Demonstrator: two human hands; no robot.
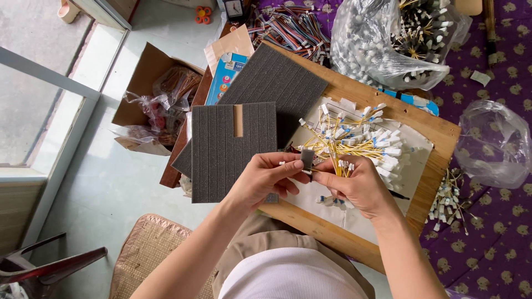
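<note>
Near the centre of the frame, a small grey foam strip (307, 158) is being pinched upright between the thumb and fingertips of the left hand (266, 180). Just beside it, the right hand (357, 185) is closing its fingers around a bundle of thin yellow wires with white plastic connectors (354, 144), whose ends are fanning out toward the upper right. The two hands are almost touching, and the strip is standing right against the wire stems.

Beneath them, a sheet of white paper (415, 166) is lying on a wooden board (438, 133). Left of centre, two dark grey slitted foam pads (233, 149) are overlapping, the nearer one showing a slot where a strip is missing. At the upper right, a clear plastic bag of white connectors (377, 50) is sitting; at the right edge, an emptier clear bag (493, 144) is resting on purple patterned cloth (499, 238). A cardboard box (147, 83) is standing on the floor, upper left.

The wires are splaying loosely, so some could likely slip from the right hand, and the light pinch could let the strip drop.
</note>
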